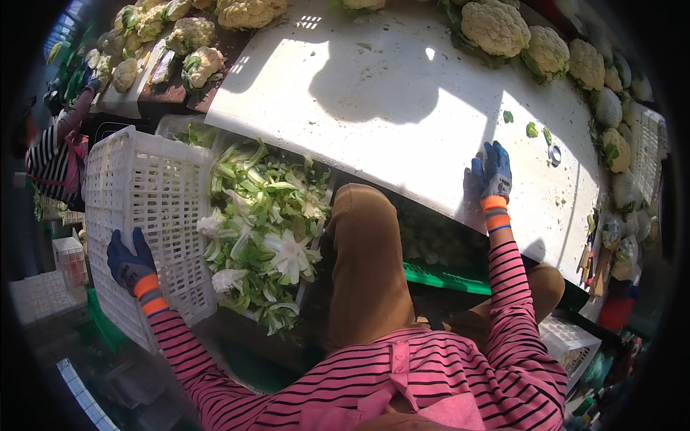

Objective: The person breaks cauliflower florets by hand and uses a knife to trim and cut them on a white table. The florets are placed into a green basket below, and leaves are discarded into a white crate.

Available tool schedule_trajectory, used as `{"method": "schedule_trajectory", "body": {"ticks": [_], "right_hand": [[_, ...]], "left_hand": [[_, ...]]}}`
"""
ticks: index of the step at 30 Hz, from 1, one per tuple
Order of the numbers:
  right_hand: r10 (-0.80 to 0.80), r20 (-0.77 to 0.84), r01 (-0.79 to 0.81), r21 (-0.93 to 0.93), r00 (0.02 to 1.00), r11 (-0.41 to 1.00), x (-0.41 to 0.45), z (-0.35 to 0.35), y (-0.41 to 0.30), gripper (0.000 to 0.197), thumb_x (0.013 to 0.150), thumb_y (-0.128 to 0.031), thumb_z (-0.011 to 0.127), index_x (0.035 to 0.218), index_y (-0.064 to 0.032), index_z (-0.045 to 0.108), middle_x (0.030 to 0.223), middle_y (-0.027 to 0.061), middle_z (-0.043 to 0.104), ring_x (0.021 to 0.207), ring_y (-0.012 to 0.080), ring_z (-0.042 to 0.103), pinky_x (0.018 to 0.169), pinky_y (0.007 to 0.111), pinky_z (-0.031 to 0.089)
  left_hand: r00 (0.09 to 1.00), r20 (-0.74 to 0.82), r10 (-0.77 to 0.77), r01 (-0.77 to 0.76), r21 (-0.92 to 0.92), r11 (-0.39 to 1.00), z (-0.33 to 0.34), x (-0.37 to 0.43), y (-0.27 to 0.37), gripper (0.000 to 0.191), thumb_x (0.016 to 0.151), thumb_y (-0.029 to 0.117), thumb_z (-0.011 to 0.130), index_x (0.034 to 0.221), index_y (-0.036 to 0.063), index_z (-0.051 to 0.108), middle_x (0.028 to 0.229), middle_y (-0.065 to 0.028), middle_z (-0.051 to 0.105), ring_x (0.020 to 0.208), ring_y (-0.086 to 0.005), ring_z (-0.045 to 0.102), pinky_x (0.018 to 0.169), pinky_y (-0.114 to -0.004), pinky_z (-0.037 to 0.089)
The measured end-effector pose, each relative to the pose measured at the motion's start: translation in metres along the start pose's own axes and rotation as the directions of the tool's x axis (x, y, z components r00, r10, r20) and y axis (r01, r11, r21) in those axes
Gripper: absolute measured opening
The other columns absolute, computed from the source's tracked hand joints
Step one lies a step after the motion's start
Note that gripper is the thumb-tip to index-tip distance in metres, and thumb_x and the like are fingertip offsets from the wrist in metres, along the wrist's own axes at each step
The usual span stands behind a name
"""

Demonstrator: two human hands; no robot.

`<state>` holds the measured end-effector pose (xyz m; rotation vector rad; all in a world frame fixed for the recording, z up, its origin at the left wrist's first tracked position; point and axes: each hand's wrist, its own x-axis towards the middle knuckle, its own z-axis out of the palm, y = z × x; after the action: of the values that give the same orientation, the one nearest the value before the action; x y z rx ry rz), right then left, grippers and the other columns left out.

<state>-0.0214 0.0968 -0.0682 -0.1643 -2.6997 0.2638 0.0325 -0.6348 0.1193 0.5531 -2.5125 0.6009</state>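
Note:
My left hand [129,264], in a blue and grey glove with an orange cuff, grips a white slotted plastic crate [170,178] by its near edge, thumb apart from the fingers. The crate is tilted beside a bin heaped with cut cauliflower leaves and stalks [264,226]. My right hand [495,172], gloved the same way, lies on the front part of a white tabletop [377,145] with nothing in it. Just beyond it lie small green leaf scraps [532,130] and a small metal ring [554,155].
Cauliflower heads [495,28] line the table's far edge; several down the right wear foam nets [606,108]. Knives [585,258] lie at the right edge. A green crate [447,277] sits under the table. A co-worker in a striped sleeve [46,156] is at far left.

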Motion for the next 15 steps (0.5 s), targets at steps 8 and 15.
{"method": "schedule_trajectory", "body": {"ticks": [8,15], "right_hand": [[-0.045,0.351,0.017,0.083,0.935,0.996,-0.015,0.034,-0.125,0.068,0.094,-0.043,0.051,0.152,-0.0116,0.037,0.158,0.0193,0.032,0.147,0.0375,0.027,0.123,0.048,0.015],[-0.194,0.076,0.183,0.131,0.978,0.974,0.116,0.087,-0.132,0.058,0.091,-0.037,0.053,0.143,-0.0129,0.048,0.157,0.0209,0.033,0.145,0.0377,0.031,0.122,0.047,0.019]], "left_hand": [[0.866,-0.175,0.469,-0.433,-0.732,0.526,-0.023,-0.08,0.314,0.077,0.086,0.051,0.067,0.148,0.013,0.043,0.155,-0.0242,0.03,0.141,-0.0426,0.031,0.114,-0.055,0.026],[0.671,0.087,0.736,-0.622,-0.474,0.623,0.045,-0.006,0.461,0.082,0.091,0.067,0.043,0.158,0.0232,0.026,0.164,-0.0202,0.016,0.152,-0.0415,0.01,0.121,-0.054,0.0]]}}
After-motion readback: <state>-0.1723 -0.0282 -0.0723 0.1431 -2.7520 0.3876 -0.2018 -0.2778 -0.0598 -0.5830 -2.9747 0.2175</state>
